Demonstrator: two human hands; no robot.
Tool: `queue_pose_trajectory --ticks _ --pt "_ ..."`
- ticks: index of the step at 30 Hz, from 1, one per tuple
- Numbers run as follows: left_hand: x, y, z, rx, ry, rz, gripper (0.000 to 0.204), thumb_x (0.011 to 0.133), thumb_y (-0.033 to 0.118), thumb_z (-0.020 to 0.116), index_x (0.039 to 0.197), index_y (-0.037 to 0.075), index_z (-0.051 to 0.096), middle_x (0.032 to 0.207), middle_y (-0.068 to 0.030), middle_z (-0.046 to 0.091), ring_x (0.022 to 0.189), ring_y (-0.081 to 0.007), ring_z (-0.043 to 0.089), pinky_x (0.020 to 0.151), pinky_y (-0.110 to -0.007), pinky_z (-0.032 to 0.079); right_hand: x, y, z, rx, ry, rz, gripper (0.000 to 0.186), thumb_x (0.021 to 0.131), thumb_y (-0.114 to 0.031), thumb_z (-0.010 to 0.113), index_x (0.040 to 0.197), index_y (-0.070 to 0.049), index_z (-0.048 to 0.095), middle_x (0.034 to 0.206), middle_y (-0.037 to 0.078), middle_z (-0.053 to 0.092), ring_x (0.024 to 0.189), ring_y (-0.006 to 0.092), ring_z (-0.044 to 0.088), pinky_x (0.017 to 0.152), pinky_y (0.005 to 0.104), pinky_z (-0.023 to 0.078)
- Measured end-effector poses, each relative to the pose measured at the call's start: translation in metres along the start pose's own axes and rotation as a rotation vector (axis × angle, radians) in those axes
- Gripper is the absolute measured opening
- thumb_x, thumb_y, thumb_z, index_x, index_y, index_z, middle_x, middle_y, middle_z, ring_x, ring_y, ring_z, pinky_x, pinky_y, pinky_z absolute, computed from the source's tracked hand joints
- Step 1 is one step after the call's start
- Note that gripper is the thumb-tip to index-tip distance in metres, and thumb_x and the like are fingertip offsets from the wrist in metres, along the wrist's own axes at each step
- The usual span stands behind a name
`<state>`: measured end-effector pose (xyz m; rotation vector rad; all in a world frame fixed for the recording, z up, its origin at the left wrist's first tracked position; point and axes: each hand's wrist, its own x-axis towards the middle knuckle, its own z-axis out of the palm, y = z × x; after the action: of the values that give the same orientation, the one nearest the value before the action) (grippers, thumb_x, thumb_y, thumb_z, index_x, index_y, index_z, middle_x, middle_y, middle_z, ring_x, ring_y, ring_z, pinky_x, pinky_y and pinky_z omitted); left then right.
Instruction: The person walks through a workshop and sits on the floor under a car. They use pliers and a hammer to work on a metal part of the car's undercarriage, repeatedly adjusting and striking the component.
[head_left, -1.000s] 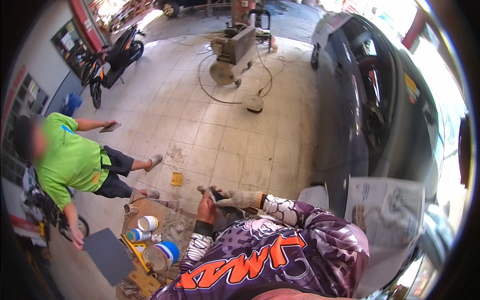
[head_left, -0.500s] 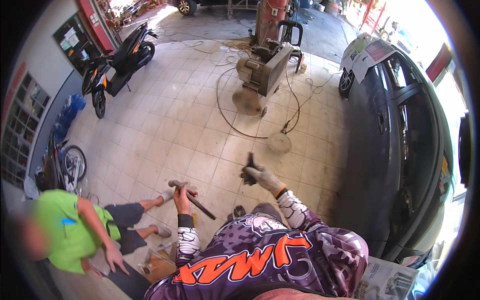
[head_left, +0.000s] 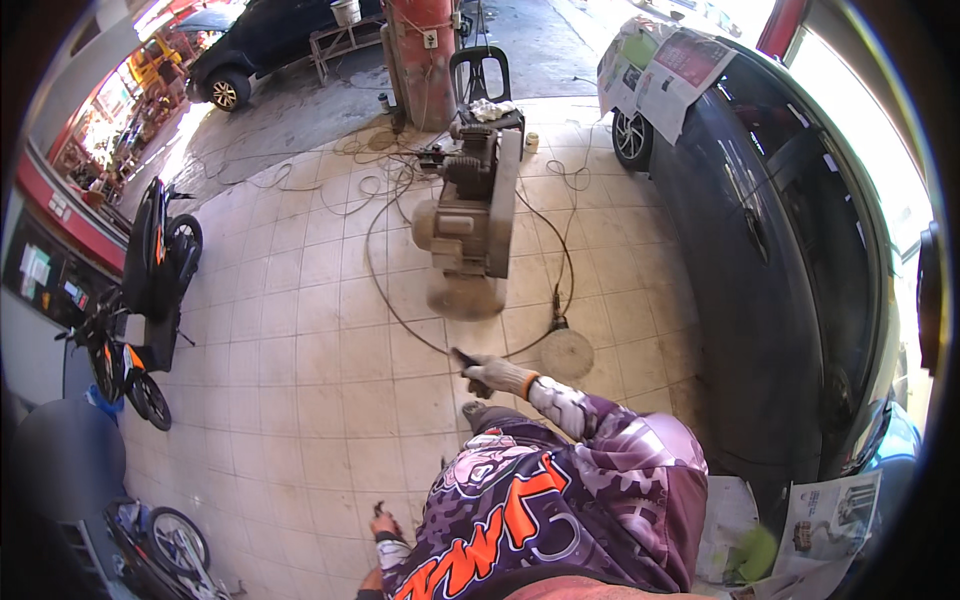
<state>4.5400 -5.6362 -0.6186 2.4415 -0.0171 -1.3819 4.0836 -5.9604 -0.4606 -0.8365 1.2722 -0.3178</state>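
My right hand, in a whitish work glove with an orange cuff, is held out in front of me and closed on a small dark tool that points up and left. My left hand hangs low beside my purple patterned jersey and grips a dark tool whose end just shows above the fingers. Just beyond my right hand on the tiled floor stands a grimy air compressor. Its black hose loops around it.
A dark car with newspaper masking fills the right side. A round dusty disc lies on the floor by the hose end. Motorcycles stand at the left wall. A red pillar and a black chair are behind the compressor.
The view has swung away from the crouching person in green toward the compressor, which is now much closer. My left hand has dropped to my side; my right hand stays raised with its tool.
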Motion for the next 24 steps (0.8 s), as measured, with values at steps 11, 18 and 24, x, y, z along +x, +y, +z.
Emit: queue_pose_trajectory --ticks 11,18,24 --pt "0.270 0.265 -0.127 -0.352 -0.110 -0.346 0.020 0.094 0.017 0.062 0.080 0.003 0.064 0.061 -0.0110 0.060 0.050 -0.0262 0.062 0.046 -0.044 0.050 0.604 -0.391 0.205 -0.436 -0.037 -0.066 0.027 0.102 -0.024 0.060 0.118 -0.002 0.064 0.088 0.009 0.070 0.061 0.0182 0.063 0.055 0.0364 0.055" --pt "0.484 0.675 -0.185 -0.210 -0.308 -0.260 0.022 0.096 0.019 0.062 0.081 0.002 0.064 0.062 -0.0120 0.061 0.050 -0.0270 0.062 0.046 -0.045 0.052 0.777 -0.451 0.194 -0.322 0.321 0.567 0.026 0.102 -0.026 0.053 0.111 -0.006 0.065 0.070 0.014 0.064 0.050 0.0298 0.060 0.045 0.0450 0.047" --pt "0.690 1.063 -0.298 -0.024 -0.146 0.092 0.023 0.093 0.021 0.064 0.082 0.001 0.064 0.062 -0.0101 0.062 0.047 -0.0272 0.062 0.043 -0.046 0.051 0.903 -0.539 0.189 -0.118 0.392 0.628 0.025 0.103 -0.028 0.050 0.100 -0.008 0.064 0.070 0.015 0.066 0.051 0.0297 0.061 0.046 0.0486 0.049"
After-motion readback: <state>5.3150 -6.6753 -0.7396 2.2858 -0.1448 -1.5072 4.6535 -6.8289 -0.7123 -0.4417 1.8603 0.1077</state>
